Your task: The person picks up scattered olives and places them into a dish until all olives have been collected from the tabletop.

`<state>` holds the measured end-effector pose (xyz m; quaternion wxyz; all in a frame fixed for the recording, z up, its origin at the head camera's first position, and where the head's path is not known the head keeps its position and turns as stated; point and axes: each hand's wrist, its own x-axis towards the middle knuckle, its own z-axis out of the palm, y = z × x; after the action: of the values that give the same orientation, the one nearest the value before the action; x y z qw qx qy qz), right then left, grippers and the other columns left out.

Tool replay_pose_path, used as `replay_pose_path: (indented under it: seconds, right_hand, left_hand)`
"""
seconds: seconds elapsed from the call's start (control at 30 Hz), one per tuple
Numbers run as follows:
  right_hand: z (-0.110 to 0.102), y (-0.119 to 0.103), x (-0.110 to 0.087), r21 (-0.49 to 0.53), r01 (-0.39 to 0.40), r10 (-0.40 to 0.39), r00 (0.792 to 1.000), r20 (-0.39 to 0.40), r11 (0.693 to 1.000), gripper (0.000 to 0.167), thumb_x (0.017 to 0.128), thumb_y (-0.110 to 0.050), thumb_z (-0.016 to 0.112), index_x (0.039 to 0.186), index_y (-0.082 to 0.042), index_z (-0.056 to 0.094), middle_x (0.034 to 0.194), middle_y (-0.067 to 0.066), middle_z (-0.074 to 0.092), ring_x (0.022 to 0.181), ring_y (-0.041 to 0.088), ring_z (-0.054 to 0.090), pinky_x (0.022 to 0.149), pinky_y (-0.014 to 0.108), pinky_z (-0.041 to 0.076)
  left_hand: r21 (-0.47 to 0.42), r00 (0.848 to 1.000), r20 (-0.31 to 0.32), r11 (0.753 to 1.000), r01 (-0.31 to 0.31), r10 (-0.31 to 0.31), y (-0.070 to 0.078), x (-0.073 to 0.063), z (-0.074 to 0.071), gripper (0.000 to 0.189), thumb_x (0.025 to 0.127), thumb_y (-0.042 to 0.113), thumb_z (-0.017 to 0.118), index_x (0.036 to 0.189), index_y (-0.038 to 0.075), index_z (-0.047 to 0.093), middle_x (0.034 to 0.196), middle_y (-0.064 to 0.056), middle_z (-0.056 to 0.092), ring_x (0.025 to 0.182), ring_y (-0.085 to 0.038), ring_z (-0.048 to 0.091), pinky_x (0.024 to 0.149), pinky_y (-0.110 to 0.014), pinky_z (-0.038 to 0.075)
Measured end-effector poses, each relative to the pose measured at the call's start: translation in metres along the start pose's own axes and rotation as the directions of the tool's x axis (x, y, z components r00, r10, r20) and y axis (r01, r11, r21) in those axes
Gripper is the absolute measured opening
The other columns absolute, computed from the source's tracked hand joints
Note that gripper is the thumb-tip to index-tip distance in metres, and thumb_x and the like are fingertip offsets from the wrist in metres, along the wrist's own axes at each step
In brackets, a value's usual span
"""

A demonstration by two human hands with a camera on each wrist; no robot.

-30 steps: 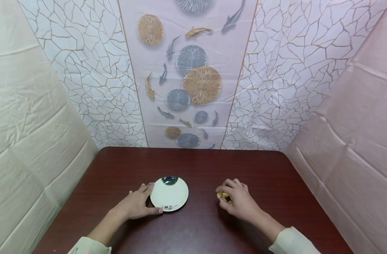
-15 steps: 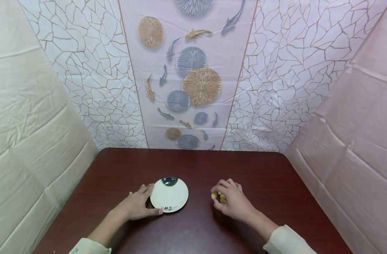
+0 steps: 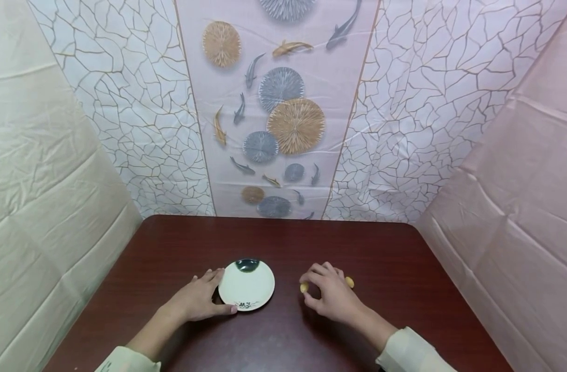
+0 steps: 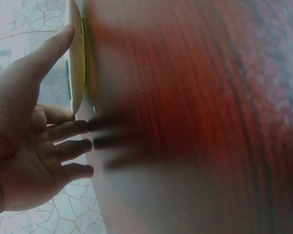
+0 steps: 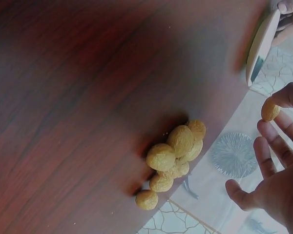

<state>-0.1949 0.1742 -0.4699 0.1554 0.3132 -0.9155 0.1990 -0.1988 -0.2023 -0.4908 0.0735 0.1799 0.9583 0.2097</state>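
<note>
A white plate (image 3: 247, 289) with a dark green patch and small painted flowers rests on the table, left of centre. My left hand (image 3: 197, 299) lies at its left side, thumb and forefinger touching the rim, the fingers mostly straight. To the right of the plate, my right hand (image 3: 332, 292) pinches one small yellow-brown wrinkled ball (image 5: 270, 109) between thumb and fingertips. In the right wrist view, several more such balls (image 5: 161, 157) sit in a heap below and beyond the hand. The head view shows just one of these, past the knuckles; the rest are hidden.
The dark red-brown table (image 3: 283, 341) has rounded far corners. Behind it hangs a patterned cloth (image 3: 283, 155) with fish and round motifs. Pale fabric walls (image 3: 520, 206) close in both sides.
My right hand has moved left toward the plate with the small ball, leaving another ball visible on its right side. My left hand stays at the plate's rim.
</note>
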Motion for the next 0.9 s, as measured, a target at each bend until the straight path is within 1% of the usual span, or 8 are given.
replay_pose_path:
  seconds: [0.07, 0.2, 0.27, 0.4, 0.53, 0.73, 0.9]
  right_hand:
    - [0.003, -0.001, 0.001, 0.005, 0.005, -0.005, 1.0, 0.003, 1.0, 0.022, 0.086, -0.013, 0.087, 0.103, -0.022, 0.078, 0.106, -0.01, 0.071, 0.098, 0.011, 0.056, 0.086, 0.053, 0.05]
    - [0.007, -0.003, 0.003, 0.018, 0.01, -0.011, 1.0, 0.027, 1.0, 0.022, 0.087, -0.013, 0.086, 0.105, -0.022, 0.078, 0.107, -0.01, 0.071, 0.099, 0.01, 0.055, 0.086, 0.05, 0.049]
    - [0.008, -0.004, 0.004, 0.032, 0.006, -0.007, 0.999, 0.044, 0.999, 0.022, 0.088, -0.013, 0.086, 0.107, -0.021, 0.078, 0.109, -0.009, 0.071, 0.099, 0.011, 0.054, 0.086, 0.05, 0.048]
    - [0.009, -0.007, 0.008, 0.058, -0.028, 0.023, 0.995, 0.093, 0.998, 0.021, 0.091, -0.015, 0.086, 0.11, -0.021, 0.078, 0.111, -0.009, 0.071, 0.101, 0.011, 0.054, 0.089, 0.054, 0.049]
    - [0.009, -0.009, 0.01, 0.055, -0.039, 0.033, 0.993, 0.117, 0.998, 0.021, 0.092, -0.017, 0.085, 0.112, -0.019, 0.079, 0.113, -0.008, 0.071, 0.102, 0.013, 0.054, 0.092, 0.057, 0.05]
    - [0.012, -0.014, 0.014, 0.018, -0.007, 0.005, 0.995, 0.096, 1.0, 0.023, 0.089, -0.017, 0.085, 0.111, -0.019, 0.08, 0.111, -0.008, 0.072, 0.1, 0.012, 0.055, 0.088, 0.052, 0.052]
    - [0.015, -0.016, 0.017, 0.004, -0.001, 0.001, 0.995, 0.097, 1.0, 0.024, 0.088, -0.018, 0.087, 0.111, -0.02, 0.08, 0.111, -0.008, 0.072, 0.1, 0.012, 0.054, 0.084, 0.044, 0.048]
  left_hand:
    - [-0.003, 1.0, 0.001, 1.0, -0.001, 0.001, -0.001, 0.001, 0.0, 0.123, 0.084, 0.069, 0.086, 0.165, -0.011, 0.04, 0.169, -0.033, 0.045, 0.155, -0.06, 0.044, 0.123, -0.074, 0.041]
    - [-0.011, 1.0, 0.002, 1.0, 0.0, 0.0, -0.004, 0.001, 0.001, 0.123, 0.084, 0.07, 0.086, 0.165, -0.01, 0.04, 0.169, -0.034, 0.045, 0.154, -0.056, 0.048, 0.12, -0.07, 0.048]
    - [-0.011, 1.0, 0.001, 1.0, -0.002, 0.002, -0.005, 0.0, 0.001, 0.124, 0.084, 0.071, 0.086, 0.166, -0.01, 0.039, 0.169, -0.033, 0.046, 0.156, -0.053, 0.048, 0.12, -0.068, 0.048]
    - [-0.019, 1.0, -0.008, 1.0, -0.002, 0.002, -0.006, 0.0, 0.003, 0.125, 0.084, 0.072, 0.086, 0.167, -0.01, 0.038, 0.169, -0.033, 0.045, 0.154, -0.053, 0.05, 0.119, -0.067, 0.049]
    - [-0.021, 1.0, -0.011, 1.0, -0.002, 0.001, -0.005, 0.0, 0.002, 0.125, 0.084, 0.072, 0.086, 0.167, -0.009, 0.038, 0.17, -0.033, 0.044, 0.153, -0.054, 0.051, 0.119, -0.067, 0.049]
    - [-0.006, 1.0, -0.009, 1.0, -0.001, 0.0, -0.006, 0.001, 0.003, 0.125, 0.084, 0.072, 0.085, 0.167, -0.009, 0.038, 0.169, -0.034, 0.045, 0.153, -0.054, 0.051, 0.119, -0.067, 0.049]
    - [-0.004, 1.0, -0.007, 1.0, 0.008, -0.008, -0.007, 0.001, 0.004, 0.126, 0.083, 0.073, 0.085, 0.167, -0.008, 0.038, 0.169, -0.033, 0.045, 0.152, -0.055, 0.052, 0.119, -0.068, 0.05]
